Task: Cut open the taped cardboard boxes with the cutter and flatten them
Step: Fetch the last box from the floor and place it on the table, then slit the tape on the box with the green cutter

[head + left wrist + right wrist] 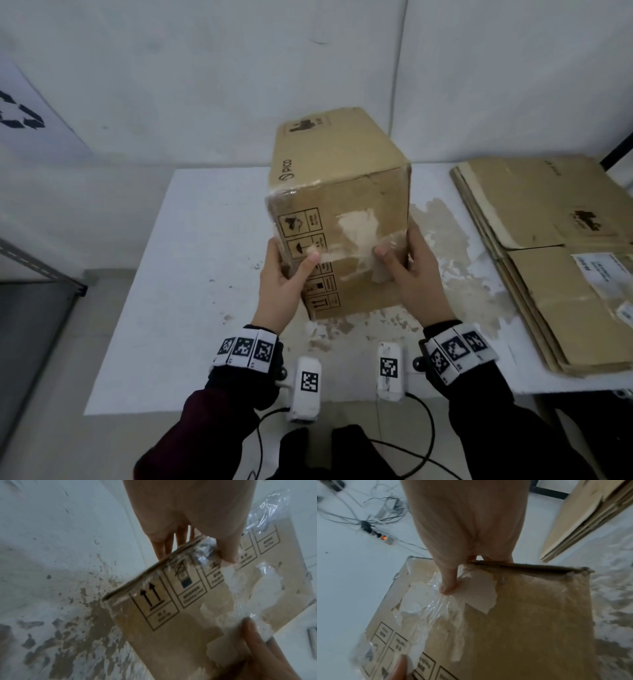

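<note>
Item: taped cardboard box (pixel 337 212), brown, "PICO" print and handling symbols, clear tape over torn label patches. Location: held tilted above the middle of the white table (pixel 191 274), which has worn patches. No view shows whether a corner touches the top.

Hold: left hand (pixel 281 284) grasps the near left edge, thumb on the front face, fingers behind. Right hand (pixel 416 274) grasps the near right edge likewise, thumb pressing the tape.

Handling note: probably positioning the box for cutting. Best to set it down flat with a taped seam up and steady it with one hand. The tape is wrinkled, so thumbs may slip.

Surroundings: stack of flattened boxes (pixel 548 253) on the right of the table, near the box; keep clear of it. Recycling sign (pixel 20 114) far left. No cutter in view.
</note>
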Tool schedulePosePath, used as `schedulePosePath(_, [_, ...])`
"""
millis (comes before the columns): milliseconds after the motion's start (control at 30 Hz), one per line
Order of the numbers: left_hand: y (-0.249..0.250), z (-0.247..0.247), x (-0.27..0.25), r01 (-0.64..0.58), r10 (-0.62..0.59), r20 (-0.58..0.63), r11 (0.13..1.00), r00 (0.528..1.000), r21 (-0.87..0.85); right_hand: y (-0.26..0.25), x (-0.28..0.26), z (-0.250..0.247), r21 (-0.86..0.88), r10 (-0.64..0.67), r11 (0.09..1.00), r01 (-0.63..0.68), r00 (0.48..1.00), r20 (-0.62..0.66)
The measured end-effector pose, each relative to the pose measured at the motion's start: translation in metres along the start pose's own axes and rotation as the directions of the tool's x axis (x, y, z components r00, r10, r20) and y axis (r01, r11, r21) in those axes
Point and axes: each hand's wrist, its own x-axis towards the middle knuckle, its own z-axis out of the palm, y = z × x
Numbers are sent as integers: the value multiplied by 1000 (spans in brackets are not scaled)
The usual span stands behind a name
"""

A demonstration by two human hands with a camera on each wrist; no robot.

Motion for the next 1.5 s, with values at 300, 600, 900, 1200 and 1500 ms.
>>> schedulePosePath(300, [-42, -55, -2, 303, -307, 14, 945, 952, 119, -13, 10, 33, -491, -190, 823, 285, 953, 236])
schedulePosePath(600, [-27, -98, -19, 204, -5, -516, 922, 857, 330, 37, -7, 79, -664, -212, 556, 501, 857, 469])
schedulePosePath(900, [-29, -13, 7, -349, 212, 290, 352, 933, 868, 43, -6, 18, -389, -302, 891, 236, 946, -117])
schedulePosePath(1200, [-45, -15, 5, -349, 250, 293, 221, 923, 911, 164, -24, -60, -711, 437, 396, -580, 801, -410])
schedulePosePath(1500, [-29, -26, 11, -366, 210, 308, 353, 928, 861, 107, 0, -45, -341, 315, 828, -445, 873, -372])
